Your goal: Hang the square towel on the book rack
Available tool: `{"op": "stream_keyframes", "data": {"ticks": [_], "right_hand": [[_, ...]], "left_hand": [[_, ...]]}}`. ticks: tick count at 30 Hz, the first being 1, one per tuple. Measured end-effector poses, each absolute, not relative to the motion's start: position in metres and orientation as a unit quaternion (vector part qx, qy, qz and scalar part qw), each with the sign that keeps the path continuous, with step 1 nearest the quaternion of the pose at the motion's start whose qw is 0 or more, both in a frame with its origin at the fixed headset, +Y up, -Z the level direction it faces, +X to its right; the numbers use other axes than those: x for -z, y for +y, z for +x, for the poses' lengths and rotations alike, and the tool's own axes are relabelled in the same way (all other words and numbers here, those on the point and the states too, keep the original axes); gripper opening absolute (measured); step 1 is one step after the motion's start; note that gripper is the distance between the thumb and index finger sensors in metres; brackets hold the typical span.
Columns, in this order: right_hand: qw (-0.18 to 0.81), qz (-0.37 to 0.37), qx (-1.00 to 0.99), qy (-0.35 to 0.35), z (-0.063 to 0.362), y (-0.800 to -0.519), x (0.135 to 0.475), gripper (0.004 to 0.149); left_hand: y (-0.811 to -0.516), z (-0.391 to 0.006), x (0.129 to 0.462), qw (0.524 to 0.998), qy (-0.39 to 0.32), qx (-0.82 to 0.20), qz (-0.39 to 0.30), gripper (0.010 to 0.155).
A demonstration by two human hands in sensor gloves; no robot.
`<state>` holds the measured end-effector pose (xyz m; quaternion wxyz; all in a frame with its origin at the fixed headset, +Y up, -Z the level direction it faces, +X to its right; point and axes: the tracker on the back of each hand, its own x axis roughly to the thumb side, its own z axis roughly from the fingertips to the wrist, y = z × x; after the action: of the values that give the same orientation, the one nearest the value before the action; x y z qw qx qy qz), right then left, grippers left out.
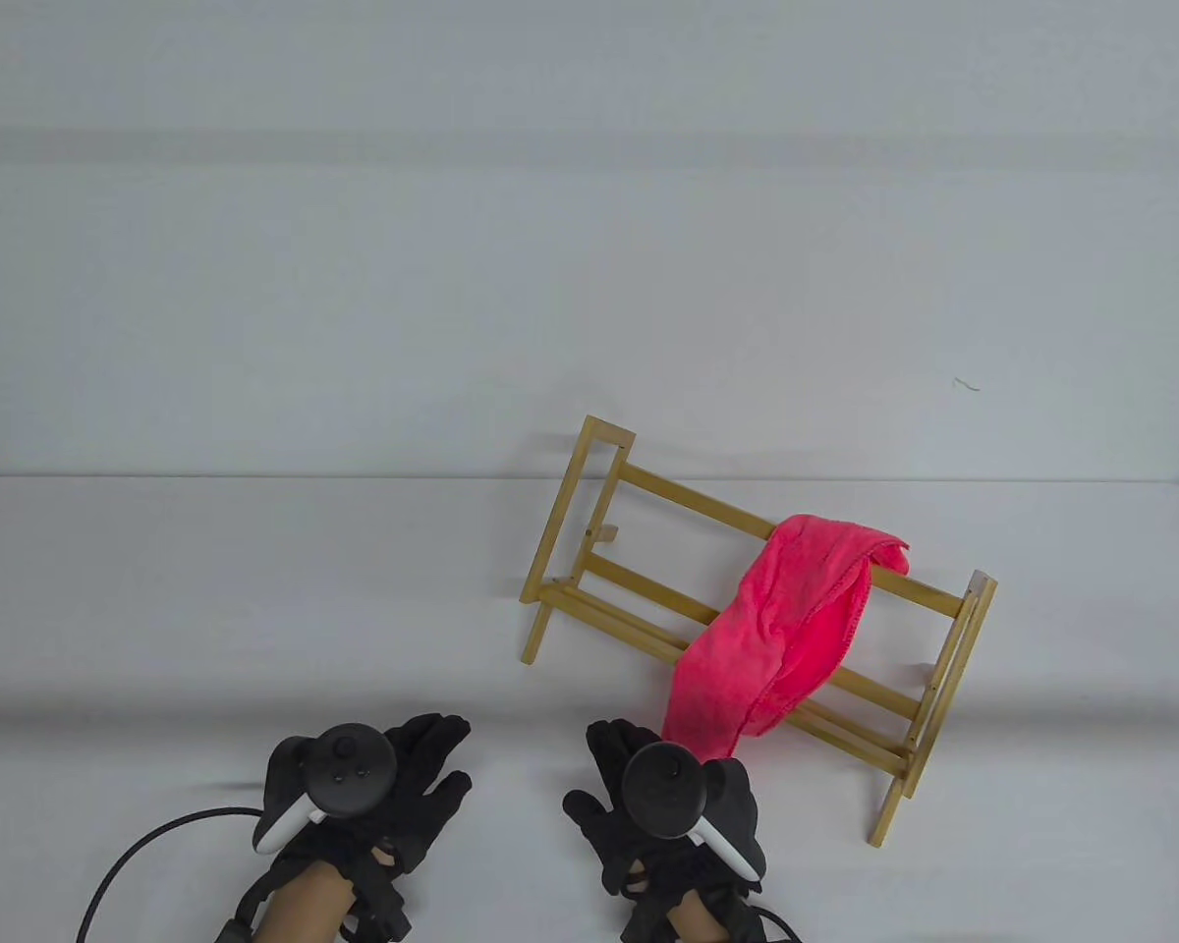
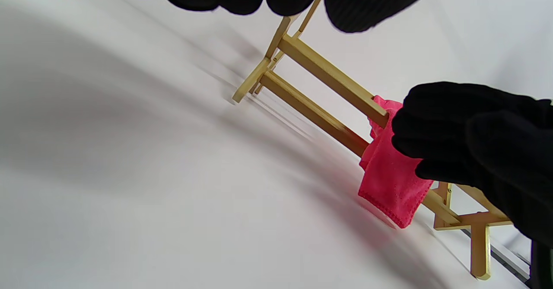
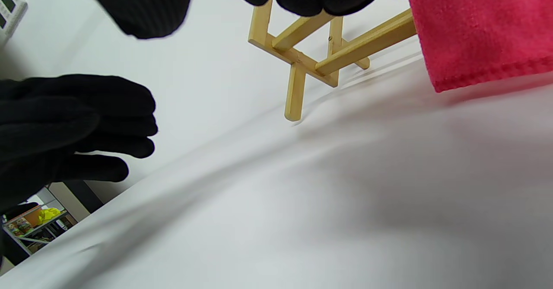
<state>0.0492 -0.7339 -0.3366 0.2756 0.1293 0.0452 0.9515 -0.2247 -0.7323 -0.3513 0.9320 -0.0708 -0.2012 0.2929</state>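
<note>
A pink square towel (image 1: 782, 629) hangs over the top rail of a wooden book rack (image 1: 639, 486) that stands at an angle on the white table. The towel drapes down the rack's front, and its lower edge rests near the table. It also shows in the left wrist view (image 2: 391, 185) and the right wrist view (image 3: 484, 34). My left hand (image 1: 403, 786) is open and empty, low over the table to the left of the rack. My right hand (image 1: 639, 786) is open and empty just in front of the towel's lower corner, apart from it.
The white table (image 1: 206, 609) spreads to the left and in front of the rack. A black cable (image 1: 147, 845) trails from my left wrist. The table's far edge (image 1: 255, 478) lies just behind the rack's left end.
</note>
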Motion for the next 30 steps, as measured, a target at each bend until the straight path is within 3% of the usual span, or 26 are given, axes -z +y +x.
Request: {"op": "stream_keyframes", "data": {"ticks": [30], "right_hand": [[0.261,0.13,-0.955,0.054,0.0464,-0.7331,0.3342,0.072]], "left_hand": [[-0.7299,-0.2302,0.3508,0.935,-0.192,-0.29,-0.075,0.061]]}}
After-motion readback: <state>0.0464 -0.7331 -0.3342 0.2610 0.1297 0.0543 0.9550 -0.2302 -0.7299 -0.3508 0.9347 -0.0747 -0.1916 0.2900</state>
